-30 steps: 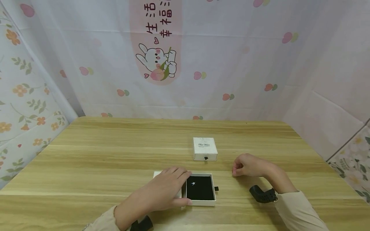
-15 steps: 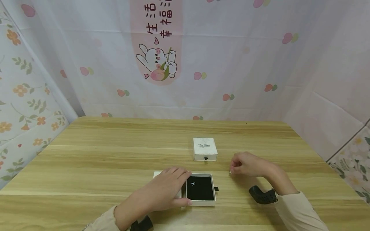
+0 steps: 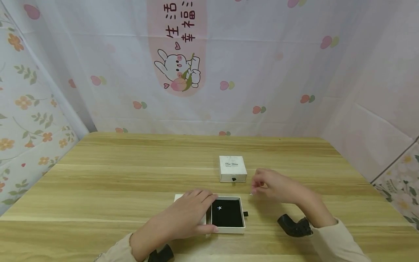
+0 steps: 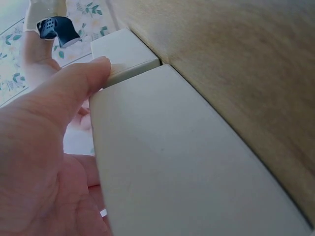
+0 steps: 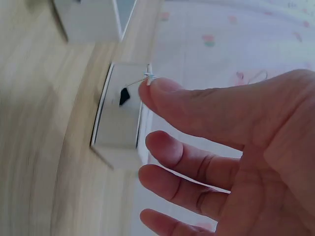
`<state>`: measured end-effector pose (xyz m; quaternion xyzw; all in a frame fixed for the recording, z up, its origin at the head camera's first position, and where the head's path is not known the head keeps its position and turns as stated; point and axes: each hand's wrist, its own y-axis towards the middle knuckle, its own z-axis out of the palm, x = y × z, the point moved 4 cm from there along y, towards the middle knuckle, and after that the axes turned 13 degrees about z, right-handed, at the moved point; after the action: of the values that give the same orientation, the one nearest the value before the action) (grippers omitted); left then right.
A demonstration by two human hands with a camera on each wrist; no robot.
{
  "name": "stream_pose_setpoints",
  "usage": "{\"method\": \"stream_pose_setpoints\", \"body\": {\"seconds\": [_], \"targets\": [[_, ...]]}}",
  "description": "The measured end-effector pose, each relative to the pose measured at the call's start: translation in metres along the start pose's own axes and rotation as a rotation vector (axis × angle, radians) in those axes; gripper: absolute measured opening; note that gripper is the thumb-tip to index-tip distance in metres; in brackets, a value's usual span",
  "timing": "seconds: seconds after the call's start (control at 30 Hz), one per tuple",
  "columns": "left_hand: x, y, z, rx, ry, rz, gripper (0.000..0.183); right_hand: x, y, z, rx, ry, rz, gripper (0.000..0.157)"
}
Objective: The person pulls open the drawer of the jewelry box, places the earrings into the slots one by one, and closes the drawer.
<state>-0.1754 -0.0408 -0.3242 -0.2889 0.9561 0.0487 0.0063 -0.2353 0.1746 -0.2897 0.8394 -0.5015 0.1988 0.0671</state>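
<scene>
A white jewelry box lies near the front with its drawer (image 3: 226, 230) pulled out to the right. On the drawer's black lining sits a small silver star stud (image 3: 219, 208). My left hand (image 3: 183, 218) grips the box's sleeve (image 4: 162, 147), fingers over the far side and thumb along the near side, its tip touching the drawer. To the right of the drawer, my right hand (image 3: 278, 187) pinches a tiny star earring (image 5: 149, 76) between thumb and index finger, above the table. A thin pin shows on it; the other fingers are spread apart.
A second white box (image 3: 232, 168), closed, with printed lettering and a black pull tab, stands behind the open one. Both are on a wooden table (image 3: 131, 163). Patterned curtains (image 3: 262, 54) hang behind and at the sides. Black curved devices (image 3: 294, 225) are worn on both wrists.
My right hand has moved left toward the open drawer with the star earring, which now shows at its fingertips. The left hand and both boxes have stayed in place.
</scene>
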Motion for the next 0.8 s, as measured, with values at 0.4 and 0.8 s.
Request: {"method": "stream_pose_setpoints", "body": {"seconds": [0.4, 0.8], "targets": [[0.000, 0.000, 0.000, -0.013, 0.000, -0.001, 0.072, 0.030, -0.003, 0.007, -0.053, -0.051, -0.092, 0.010], [0.001, 0.001, 0.001, -0.014, 0.005, 0.004, 0.071, 0.037, 0.003, 0.026, -0.084, -0.077, -0.141, 0.011]]}}
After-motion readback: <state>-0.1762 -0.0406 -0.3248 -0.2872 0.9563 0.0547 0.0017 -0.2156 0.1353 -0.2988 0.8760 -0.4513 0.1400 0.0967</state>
